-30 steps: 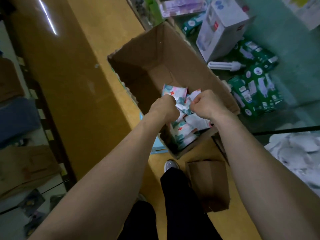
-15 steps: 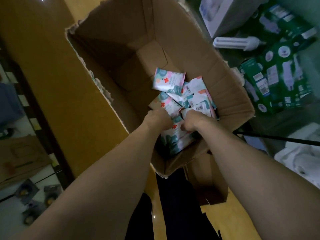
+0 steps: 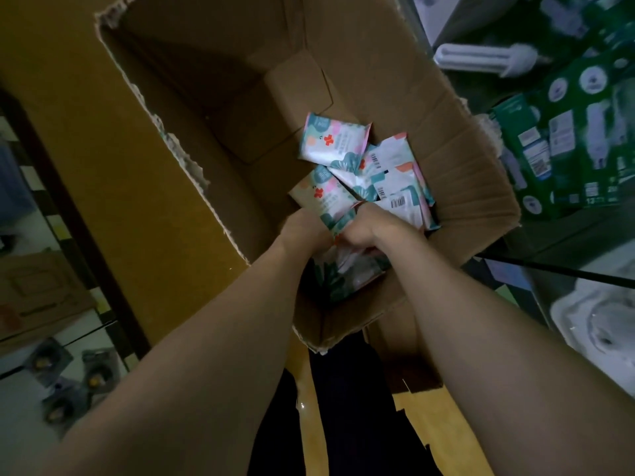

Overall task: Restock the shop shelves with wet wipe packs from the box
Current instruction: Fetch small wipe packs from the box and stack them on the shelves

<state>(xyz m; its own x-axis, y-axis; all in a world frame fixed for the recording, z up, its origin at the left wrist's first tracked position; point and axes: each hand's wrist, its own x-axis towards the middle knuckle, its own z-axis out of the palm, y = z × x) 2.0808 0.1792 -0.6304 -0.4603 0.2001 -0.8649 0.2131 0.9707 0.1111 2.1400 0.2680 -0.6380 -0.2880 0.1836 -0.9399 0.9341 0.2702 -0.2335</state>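
A: Dim shop. Where are the wet wipe packs (image 3: 333,140) kept?
B: In the cardboard box's (image 3: 481,190) near right corner — a bundle is gripped by the left hand (image 3: 304,231) and right hand (image 3: 376,231), fingers curled; others are left just beyond the right.

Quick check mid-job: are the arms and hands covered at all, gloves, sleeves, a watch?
No. The left hand and right hand are ungloved, and the left forearm and right forearm are bare to the frame edge: no sleeve, watch or band in view. The fingers are hidden, so rings cannot be ruled out.
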